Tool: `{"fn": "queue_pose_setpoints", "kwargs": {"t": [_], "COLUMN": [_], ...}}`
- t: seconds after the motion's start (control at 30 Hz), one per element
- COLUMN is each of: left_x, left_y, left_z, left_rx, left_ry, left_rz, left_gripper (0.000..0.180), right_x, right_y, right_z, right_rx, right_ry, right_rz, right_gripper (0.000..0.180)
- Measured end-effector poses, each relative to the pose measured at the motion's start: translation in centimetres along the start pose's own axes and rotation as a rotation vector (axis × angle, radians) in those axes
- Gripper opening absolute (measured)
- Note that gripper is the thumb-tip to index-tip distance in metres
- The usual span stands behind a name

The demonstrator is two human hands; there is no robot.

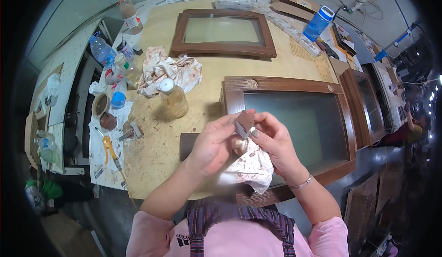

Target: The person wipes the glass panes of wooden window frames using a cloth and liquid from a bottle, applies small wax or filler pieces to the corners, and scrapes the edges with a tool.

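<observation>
My left hand (211,145) pinches a small brown angular piece (247,119) with a greyish side. It may be a folded scrap or a block; I cannot tell which. The fingers of my right hand (277,147) are closed at the piece's other side, and a stained white rag (253,168) hangs from that hand. Both hands are held over the near edge of a brown wood-framed glass panel (234,96). A dark flat strip (188,145) lies on the table beside my left wrist.
A second framed panel (225,53) lies farther back. Left of centre are a lidded bottle of amber liquid (175,104), a crumpled stained cloth (161,75) and a yellow-handled tool (109,148). A blue bottle (317,26) stands at the back right. More frames (357,107) lean on the right.
</observation>
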State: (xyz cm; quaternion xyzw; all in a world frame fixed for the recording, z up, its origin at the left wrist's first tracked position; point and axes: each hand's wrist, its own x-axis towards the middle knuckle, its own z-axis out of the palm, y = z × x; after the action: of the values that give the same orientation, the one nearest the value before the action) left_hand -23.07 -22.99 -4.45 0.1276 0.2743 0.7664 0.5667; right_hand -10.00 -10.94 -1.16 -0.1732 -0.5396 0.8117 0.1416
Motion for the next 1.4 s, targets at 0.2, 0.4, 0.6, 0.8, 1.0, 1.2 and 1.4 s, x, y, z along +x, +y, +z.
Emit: {"fn": "queue_pose_setpoints", "kwargs": {"t": [0.2,0.4,0.6,0.8,1.0,1.2,1.4], "left_x": [-2.0,-4.7,-5.4,-6.6,0.7,10.7,7.6], "left_y": [-1.3,-3.6,-3.4,-1.3,-3.5,2.1,-0.3], "left_z": [0.7,2.6,2.7,1.3,-1.5,-4.4,-4.7], "left_rx": [-0.016,0.362,0.693,1.570,1.622,1.436,1.312], "left_ry": [0.018,0.160,0.282,0.391,0.192,0.583,0.547], "left_rz": [0.151,0.341,0.298,0.794,0.659,0.690,0.641], "left_gripper": [0.040,0.071,0.063,0.051,0.044,0.034,0.028], "right_x": [0.4,0.0,1.0,10.0,17.3,15.6,14.9], "right_y": [1.5,1.3,0.5,-2.7,-0.4,1.4,0.3], "right_z": [-0.1,-0.6,-0.6,-6.8,-12.5,-9.9,-9.7], "right_rx": [0.244,-0.130,0.168,-0.455,-0.953,-1.060,-1.140], "right_ry": [-0.185,-0.198,-0.023,0.186,0.368,0.409,0.386], "right_rz": [0.069,0.040,0.075,-0.411,-0.131,-0.267,-0.205], "right_gripper": [0.041,0.050,0.023,0.022,0.036,0.033,0.034]}}
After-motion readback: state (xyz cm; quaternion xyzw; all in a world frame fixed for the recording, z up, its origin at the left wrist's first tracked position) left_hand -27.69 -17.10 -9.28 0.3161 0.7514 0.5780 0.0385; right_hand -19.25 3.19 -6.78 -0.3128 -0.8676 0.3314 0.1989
